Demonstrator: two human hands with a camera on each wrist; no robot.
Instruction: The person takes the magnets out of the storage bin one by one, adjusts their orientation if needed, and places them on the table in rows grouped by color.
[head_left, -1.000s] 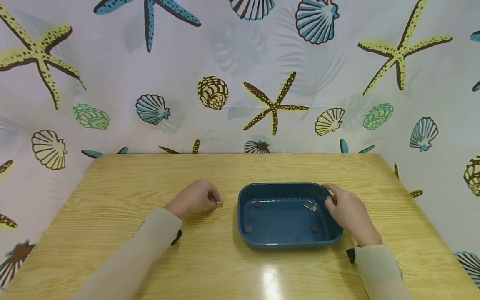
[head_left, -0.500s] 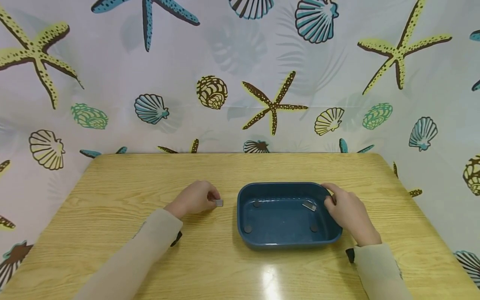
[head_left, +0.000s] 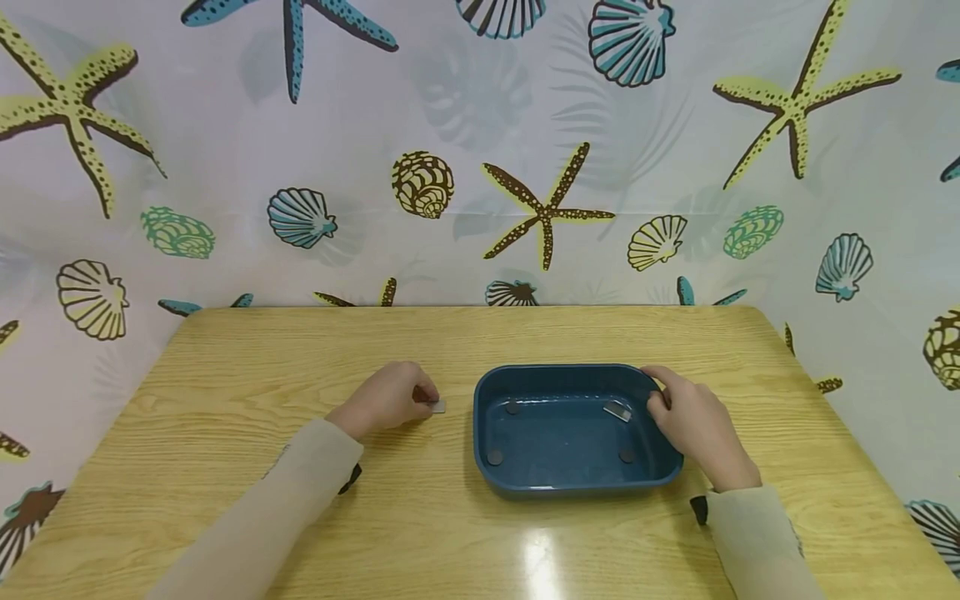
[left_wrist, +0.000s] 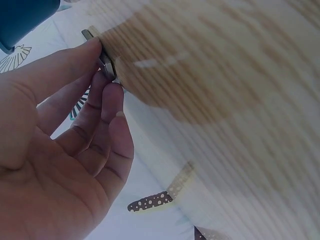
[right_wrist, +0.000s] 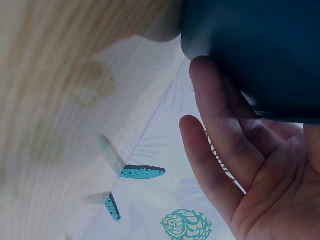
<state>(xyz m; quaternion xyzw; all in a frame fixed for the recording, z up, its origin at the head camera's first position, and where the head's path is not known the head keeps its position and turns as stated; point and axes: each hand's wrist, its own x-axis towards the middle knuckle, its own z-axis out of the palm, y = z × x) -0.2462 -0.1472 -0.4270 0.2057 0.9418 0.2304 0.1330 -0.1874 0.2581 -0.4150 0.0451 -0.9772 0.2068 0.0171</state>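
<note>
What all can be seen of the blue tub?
The tub is dark blue, glossy, apparently plastic: open-topped, rectangular with rounded corners and a smooth rim. It sits upright on the wood-grain table. Its floor shows three dark round spots and, toward the right end, a small flat rectangular piece. The right hand grips the rim at the right end.

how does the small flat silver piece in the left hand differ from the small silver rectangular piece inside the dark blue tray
The small flat silver piece is pinched in the left hand, while the small silver rectangular piece lies on the floor of the dark blue tray, no hand on it. In the head view, the held piece is partly hidden by the hand; the one in the tray shows whole. Both are small and silvery.
</note>
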